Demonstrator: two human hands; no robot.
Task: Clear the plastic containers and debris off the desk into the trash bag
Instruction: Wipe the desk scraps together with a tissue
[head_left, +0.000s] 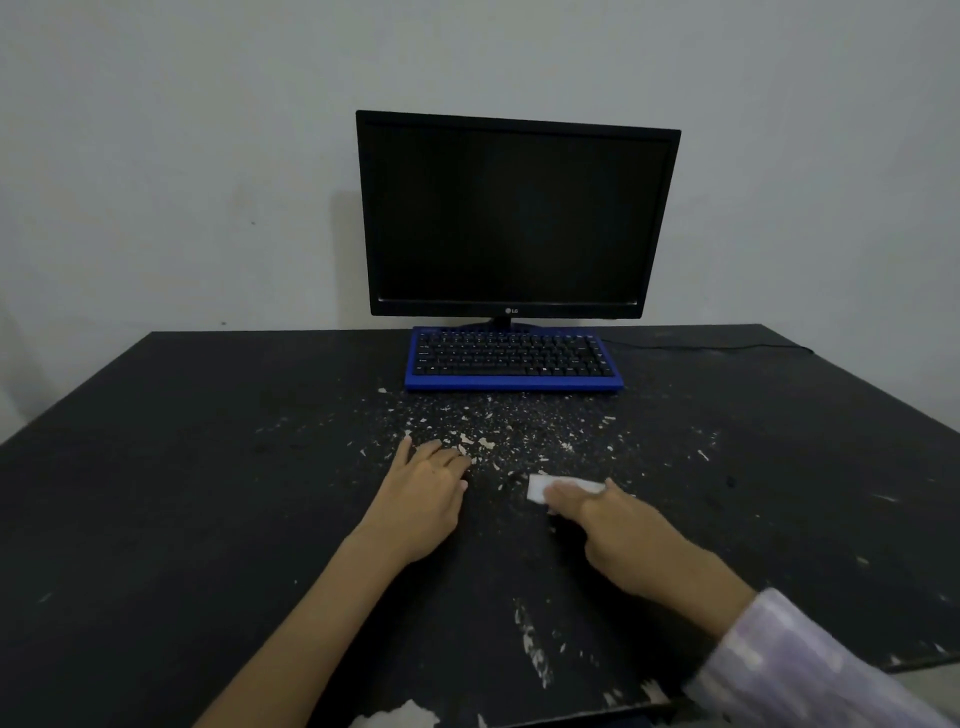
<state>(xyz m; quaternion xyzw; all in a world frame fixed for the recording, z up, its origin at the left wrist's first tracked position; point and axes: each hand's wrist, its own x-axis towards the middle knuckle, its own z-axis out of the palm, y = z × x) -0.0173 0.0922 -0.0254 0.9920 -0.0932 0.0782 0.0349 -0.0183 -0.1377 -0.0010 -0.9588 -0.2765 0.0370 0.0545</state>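
Pale crumbs and flakes of debris (498, 431) lie scattered over the black desk (182, 467) in front of the keyboard. My left hand (426, 493) rests palm down at the debris's near left edge, fingers curved on the surface. My right hand (618, 530) pinches a small white piece, paper or card (540, 488), pressed onto the desk just right of centre. No plastic containers and no trash bag are in view.
A dark LG monitor (514, 213) stands at the back of the desk with a blue-framed black keyboard (514, 361) before it. A thin cable (717, 347) runs off to the right. The desk's worn front edge (530, 649) shows chipped white patches.
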